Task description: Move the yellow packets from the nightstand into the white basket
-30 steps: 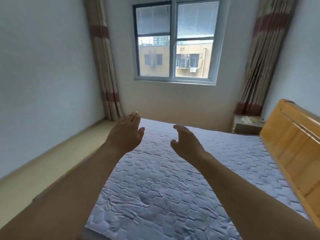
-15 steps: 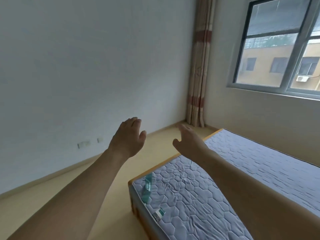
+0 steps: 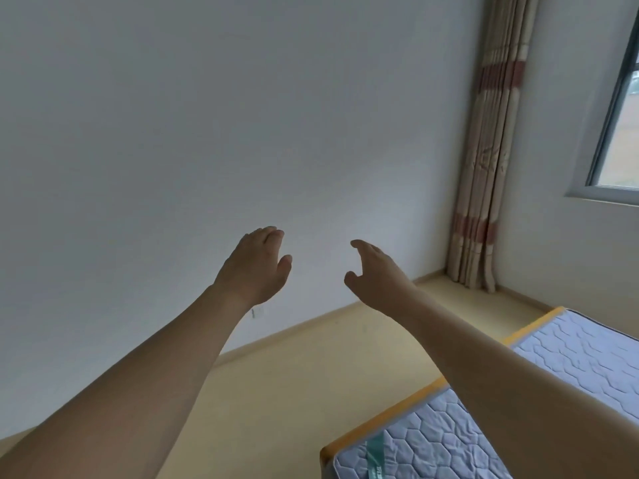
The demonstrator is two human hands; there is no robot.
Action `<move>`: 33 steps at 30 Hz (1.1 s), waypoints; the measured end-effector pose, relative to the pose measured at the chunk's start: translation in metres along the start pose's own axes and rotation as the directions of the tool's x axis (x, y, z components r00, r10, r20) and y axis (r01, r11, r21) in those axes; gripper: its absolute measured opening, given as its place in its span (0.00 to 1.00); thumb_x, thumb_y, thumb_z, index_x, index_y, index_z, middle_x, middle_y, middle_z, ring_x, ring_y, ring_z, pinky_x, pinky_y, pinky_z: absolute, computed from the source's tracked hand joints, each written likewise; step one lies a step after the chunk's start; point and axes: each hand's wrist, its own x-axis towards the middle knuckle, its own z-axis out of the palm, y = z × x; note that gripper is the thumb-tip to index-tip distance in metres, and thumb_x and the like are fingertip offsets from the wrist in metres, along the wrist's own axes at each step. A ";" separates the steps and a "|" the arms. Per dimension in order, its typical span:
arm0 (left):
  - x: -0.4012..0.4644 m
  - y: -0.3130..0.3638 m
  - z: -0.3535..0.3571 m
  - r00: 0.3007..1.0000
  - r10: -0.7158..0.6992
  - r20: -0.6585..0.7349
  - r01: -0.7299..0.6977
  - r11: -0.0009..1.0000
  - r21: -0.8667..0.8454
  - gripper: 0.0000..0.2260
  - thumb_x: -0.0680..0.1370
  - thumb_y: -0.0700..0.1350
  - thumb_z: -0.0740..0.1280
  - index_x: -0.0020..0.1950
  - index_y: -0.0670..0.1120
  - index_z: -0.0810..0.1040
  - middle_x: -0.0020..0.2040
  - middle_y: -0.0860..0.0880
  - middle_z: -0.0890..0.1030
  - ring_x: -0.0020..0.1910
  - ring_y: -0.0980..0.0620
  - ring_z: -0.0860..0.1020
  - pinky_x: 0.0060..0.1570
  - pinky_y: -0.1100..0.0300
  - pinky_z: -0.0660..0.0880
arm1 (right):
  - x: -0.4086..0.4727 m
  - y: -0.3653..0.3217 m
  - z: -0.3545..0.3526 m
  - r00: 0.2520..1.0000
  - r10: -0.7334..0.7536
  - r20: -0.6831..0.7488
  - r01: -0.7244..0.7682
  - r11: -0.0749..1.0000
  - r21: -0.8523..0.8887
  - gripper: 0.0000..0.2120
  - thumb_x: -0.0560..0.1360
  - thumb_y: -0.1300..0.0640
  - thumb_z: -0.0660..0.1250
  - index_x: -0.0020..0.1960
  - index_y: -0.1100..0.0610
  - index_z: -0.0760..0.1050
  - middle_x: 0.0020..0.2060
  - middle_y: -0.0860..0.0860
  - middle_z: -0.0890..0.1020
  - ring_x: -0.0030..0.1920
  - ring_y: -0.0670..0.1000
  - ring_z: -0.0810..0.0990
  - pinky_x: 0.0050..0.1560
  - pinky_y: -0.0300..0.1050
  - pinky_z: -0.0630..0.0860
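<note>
Both my arms are stretched out in front of me at chest height. My left hand [image 3: 257, 267] is held up with relaxed fingers and holds nothing. My right hand [image 3: 375, 273] is beside it, fingers loosely spread, also empty. No yellow packets, nightstand or white basket appear in this view.
A bare grey wall [image 3: 207, 133] fills most of the view. The foot corner of a bed with a quilted mattress [image 3: 449, 440] sits at the lower right. A striped curtain [image 3: 487, 150] hangs in the room's corner by a window [image 3: 619, 108]. Yellow floor [image 3: 294, 392] lies between wall and bed.
My view has swung left: the window, headboard and nightstand slid out to the right, leaving the wall and the bed's foot corner. Both hands stay raised and empty.
</note>
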 end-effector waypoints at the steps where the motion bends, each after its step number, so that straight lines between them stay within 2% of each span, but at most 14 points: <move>1: 0.014 -0.015 0.003 1.000 0.004 0.000 -0.004 1.000 0.019 0.23 0.83 0.49 0.55 0.76 0.42 0.61 0.77 0.46 0.62 0.76 0.48 0.58 0.73 0.57 0.54 | 0.022 -0.005 0.010 1.000 -0.017 0.012 0.017 1.000 -0.006 0.30 0.78 0.57 0.60 0.77 0.57 0.56 0.75 0.51 0.63 0.75 0.52 0.61 0.70 0.46 0.62; 5: 0.077 -0.086 0.025 1.000 0.002 0.004 -0.002 0.998 0.066 0.24 0.83 0.50 0.55 0.77 0.42 0.60 0.77 0.47 0.62 0.76 0.48 0.59 0.73 0.58 0.54 | 0.110 -0.025 0.056 0.996 -0.059 0.059 0.060 0.998 -0.017 0.29 0.78 0.57 0.60 0.77 0.56 0.55 0.75 0.51 0.64 0.74 0.52 0.62 0.69 0.46 0.63; 10: 0.160 -0.186 0.067 1.000 0.003 0.003 -0.004 0.995 0.099 0.23 0.83 0.50 0.55 0.77 0.43 0.59 0.77 0.48 0.61 0.76 0.49 0.57 0.73 0.59 0.53 | 0.231 -0.043 0.118 0.995 -0.095 0.038 0.097 0.994 -0.047 0.29 0.79 0.57 0.60 0.78 0.56 0.55 0.75 0.51 0.63 0.74 0.51 0.61 0.70 0.46 0.62; 19: 0.351 -0.338 0.130 1.000 0.016 0.002 -0.016 0.999 0.034 0.24 0.83 0.51 0.55 0.77 0.44 0.60 0.77 0.49 0.62 0.76 0.48 0.58 0.72 0.54 0.59 | 0.439 -0.055 0.182 0.999 0.005 -0.044 -0.009 0.996 -0.090 0.29 0.78 0.56 0.60 0.77 0.56 0.56 0.75 0.51 0.64 0.74 0.52 0.62 0.69 0.45 0.62; 26: 0.484 -0.377 0.213 0.997 0.055 0.054 -0.053 0.998 -0.028 0.23 0.82 0.51 0.56 0.76 0.44 0.61 0.76 0.49 0.63 0.75 0.47 0.60 0.71 0.52 0.62 | 0.563 -0.006 0.229 0.996 0.078 -0.035 -0.082 0.990 -0.118 0.29 0.78 0.57 0.60 0.77 0.55 0.56 0.74 0.50 0.64 0.72 0.51 0.65 0.66 0.46 0.65; 33: 0.649 -0.359 0.301 0.988 0.150 0.043 -0.145 0.985 -0.089 0.24 0.82 0.52 0.55 0.77 0.45 0.59 0.77 0.49 0.61 0.76 0.48 0.59 0.72 0.52 0.61 | 0.697 0.089 0.232 0.987 0.140 -0.079 -0.151 0.974 -0.170 0.30 0.78 0.57 0.59 0.78 0.57 0.55 0.76 0.51 0.62 0.74 0.51 0.62 0.68 0.43 0.62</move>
